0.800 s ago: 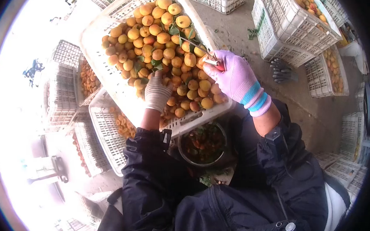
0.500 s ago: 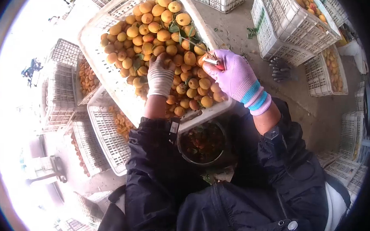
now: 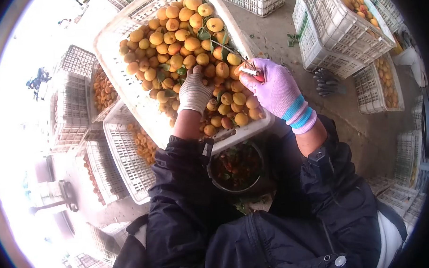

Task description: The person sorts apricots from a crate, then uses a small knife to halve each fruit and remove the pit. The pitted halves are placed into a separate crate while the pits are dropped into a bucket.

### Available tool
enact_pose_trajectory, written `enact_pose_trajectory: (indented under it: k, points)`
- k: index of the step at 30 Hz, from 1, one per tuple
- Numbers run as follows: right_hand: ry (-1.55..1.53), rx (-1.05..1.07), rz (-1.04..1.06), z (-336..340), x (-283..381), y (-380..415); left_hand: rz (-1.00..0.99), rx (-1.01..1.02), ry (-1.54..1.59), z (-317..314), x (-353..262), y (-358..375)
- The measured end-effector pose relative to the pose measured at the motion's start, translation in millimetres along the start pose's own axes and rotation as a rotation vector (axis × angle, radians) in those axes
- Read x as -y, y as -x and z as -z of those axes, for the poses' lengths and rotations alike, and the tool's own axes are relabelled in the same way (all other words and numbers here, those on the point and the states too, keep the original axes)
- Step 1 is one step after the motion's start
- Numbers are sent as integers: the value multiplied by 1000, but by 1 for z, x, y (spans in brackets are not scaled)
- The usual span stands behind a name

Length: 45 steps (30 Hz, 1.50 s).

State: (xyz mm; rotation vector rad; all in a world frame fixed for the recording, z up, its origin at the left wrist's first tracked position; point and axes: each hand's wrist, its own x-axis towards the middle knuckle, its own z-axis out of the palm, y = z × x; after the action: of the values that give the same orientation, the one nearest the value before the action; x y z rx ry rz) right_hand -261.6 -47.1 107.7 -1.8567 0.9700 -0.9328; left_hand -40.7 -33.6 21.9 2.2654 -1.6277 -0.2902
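My left hand (image 3: 195, 90), in a cream striped glove with bare fingertips, rests on apricots (image 3: 178, 45) heaped in a white plastic crate (image 3: 133, 106). Its fingers are stretched and a little apart, touching the fruit, with none visibly gripped. At the crate's right side, my right hand (image 3: 272, 82), in a lilac glove with blue cuff bands, is closed around scissors (image 3: 250, 72) with a red handle. Their thin metal part points up and left over the fruit. The palm side of this hand is hidden. Green leaves lie among the apricots.
Below the crate, between my legs, stands a round bucket (image 3: 235, 166) with dark reddish and leafy contents. A crate with orange fruit (image 3: 125, 156) is at the left. Stacked white crates (image 3: 334, 35) stand at the upper right, beside dark gloves (image 3: 326, 82) on the floor.
My left hand has moved right and slightly down across the apricots. My right hand has barely shifted and keeps hold of the scissors.
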Motion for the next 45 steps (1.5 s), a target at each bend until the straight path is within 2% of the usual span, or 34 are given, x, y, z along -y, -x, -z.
enact_pose_trajectory:
  k: [2, 5, 8, 11, 13, 14, 15, 17, 18, 19, 23, 26, 27, 29, 30, 32, 33, 35, 37, 38, 39, 41, 42, 43, 44, 45]
  points:
    - [22, -4, 30, -1, 0, 0, -24, 3, 17, 1, 2, 2]
    - [-75, 56, -72, -1, 3, -2, -5, 48, 68, -8, 7, 8]
    - [-56, 69, -51, -1, 3, -2, 26, 57, 36, -6, 1, 18]
    - [21, -16, 68, -6, 0, -1, 24, 49, -50, 3, 2, 32]
    - [-9, -23, 72, -6, -3, -1, 70, 169, 38, 8, 0, 43]
    - [-15, -28, 78, -4, -2, -1, 65, 70, 79, 3, 1, 49]
    - [-20, 2, 35, -2, 0, -1, 61, 66, 72, 2, 5, 54]
    - [-29, 27, -8, 0, 1, 0, 81, 330, 215, -1, 11, 65]
    - [-18, -11, 16, -1, 0, 1, 27, 365, 309, -4, 11, 80]
    - [-11, -49, 39, -1, -1, 1, 8, 475, 61, 1, 2, 85]
    - [-80, 23, -39, 3, 0, -1, -99, 378, 17, 2, -4, 111]
    - [-64, 19, 23, 6, 3, 0, 178, 371, 659, 9, -5, 122]
    - [-68, 20, 21, 8, 6, 1, 343, 386, 893, 18, -8, 122]
    - [-47, 5, 22, 10, 7, 2, 351, 263, 1287, 23, 3, 121]
    - [-42, -7, 27, 10, 6, 2, 354, 266, 1284, 27, 7, 119]
    - [-43, 1, 18, 13, 8, 3, 451, 128, 1707, 35, 16, 116]
    - [-41, 13, 13, 15, 8, 3, 472, 148, 1764, 40, 25, 116]
    - [-20, -14, 41, 13, 5, 2, 379, 226, 2041, 54, 31, 118]
    - [-138, 35, -8, 15, 10, 3, 291, 195, 2110, 68, 37, 129]
    - [-67, -9, 81, 13, 3, 1, 256, 163, 2060, 76, 44, 136]
    - [-70, 4, 81, 12, 1, -1, 225, 125, 2015, 83, 51, 147]
    - [-49, -57, 99, 6, 1, -1, 320, -252, 1701, 101, 54, 182]
    - [-143, 37, -27, 10, 8, 0, 336, -344, 1612, 111, 60, 202]
    - [-98, 20, 40, 4, -4, -5, 437, -445, 1378, 122, 62, 225]
    - [-89, 14, 41, 2, -8, -8, 402, -537, 1098, 125, 78, 251]
    - [-79, 5, 39, 1, -10, -10, 449, -626, 1022, 124, 103, 281]
